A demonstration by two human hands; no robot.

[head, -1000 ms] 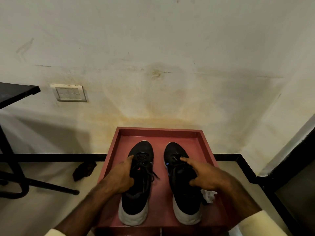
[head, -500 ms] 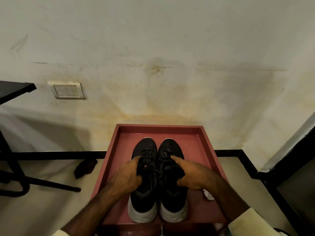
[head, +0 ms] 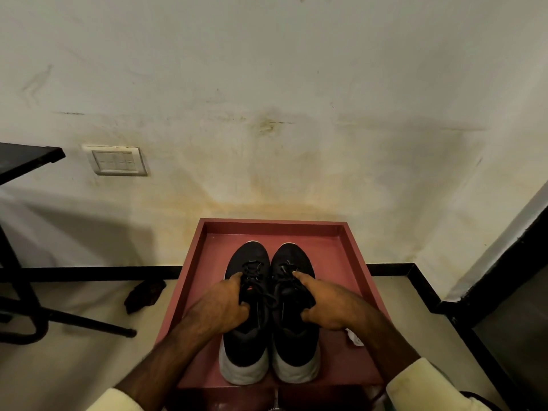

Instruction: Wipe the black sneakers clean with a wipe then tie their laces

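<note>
From the head camera, a person is gripping a pair of black sneakers that are standing side by side and touching, toes toward the stained wall, inside a red tray (head: 275, 224). The left hand (head: 219, 310) is curling round the outer side of the left sneaker (head: 247, 256) and the right hand (head: 332, 307) is clasping the right sneaker (head: 292, 258), each forefinger lying on the black laces (head: 254, 266). A crumpled white wipe (head: 354, 338) is lying in the tray just beside the right wrist, while a dark rag (head: 145, 295) is sitting on the floor left of the tray.
</note>
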